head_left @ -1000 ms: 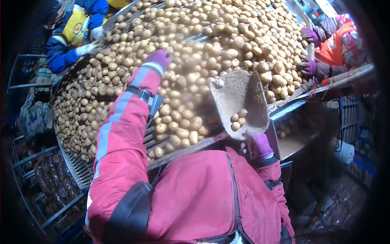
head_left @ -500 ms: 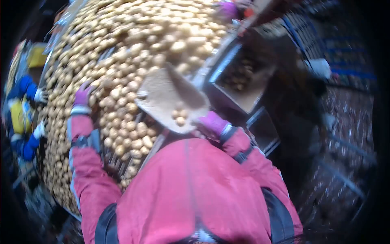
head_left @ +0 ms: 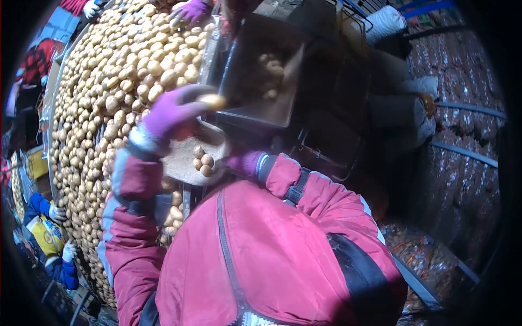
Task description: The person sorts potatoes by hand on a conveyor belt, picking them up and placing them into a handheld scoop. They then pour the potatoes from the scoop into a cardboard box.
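Note:
My left hand (head_left: 173,112), in a purple glove, reaches across above the scoop with its fingers closed on a potato (head_left: 212,101). The potato is blurred and near the edge of a dark bin (head_left: 258,116). My right hand (head_left: 246,163), also in a purple glove, grips the right side of a wide, dusty scoop (head_left: 182,163); its fingers are partly hidden. Several small potatoes (head_left: 204,161) lie in the scoop. Left of the scoop spreads a thick layer of potatoes (head_left: 122,87) on the sorting table.
More potatoes (head_left: 272,68) lie inside the bin. At the top, another person's purple-gloved hand (head_left: 191,11) touches the potatoes. A person in blue sleeves (head_left: 38,206) works along the left side. Filled sacks or bags (head_left: 457,70) are stacked at the right.
My left hand has come from the potato layer across to the right, now with a potato in it. The view has turned, and the scoop remains in my right hand.

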A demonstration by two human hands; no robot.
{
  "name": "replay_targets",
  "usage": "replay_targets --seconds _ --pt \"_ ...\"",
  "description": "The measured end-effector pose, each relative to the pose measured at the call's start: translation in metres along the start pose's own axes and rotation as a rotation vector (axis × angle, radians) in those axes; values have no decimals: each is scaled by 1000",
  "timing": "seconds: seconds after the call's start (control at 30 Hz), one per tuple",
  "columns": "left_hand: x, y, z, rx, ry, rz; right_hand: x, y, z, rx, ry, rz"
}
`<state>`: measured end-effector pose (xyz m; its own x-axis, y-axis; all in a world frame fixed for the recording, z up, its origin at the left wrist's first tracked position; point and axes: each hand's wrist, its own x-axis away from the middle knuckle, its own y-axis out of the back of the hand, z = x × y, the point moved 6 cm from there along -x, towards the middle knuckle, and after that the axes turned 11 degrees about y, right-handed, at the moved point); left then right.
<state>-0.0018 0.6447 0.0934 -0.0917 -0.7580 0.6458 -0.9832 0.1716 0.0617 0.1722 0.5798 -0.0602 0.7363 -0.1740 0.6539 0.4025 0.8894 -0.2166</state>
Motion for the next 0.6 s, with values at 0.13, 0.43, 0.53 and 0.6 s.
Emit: replay_targets --seconds 0.13,0.43,0.53,0.6 --pt "-58 -119 -28 -89 -293 107 0 22 -7 -35 90 -54" --pt "-73 -87 30 681 149 338 -17 37 -50 259 617 -101" --pt "-54 -72 44 939 134 277 -23 32 -61 449 940 -108" --pt "-46 -64 55 1044 126 239 -22 33 -63 471 963 -70"
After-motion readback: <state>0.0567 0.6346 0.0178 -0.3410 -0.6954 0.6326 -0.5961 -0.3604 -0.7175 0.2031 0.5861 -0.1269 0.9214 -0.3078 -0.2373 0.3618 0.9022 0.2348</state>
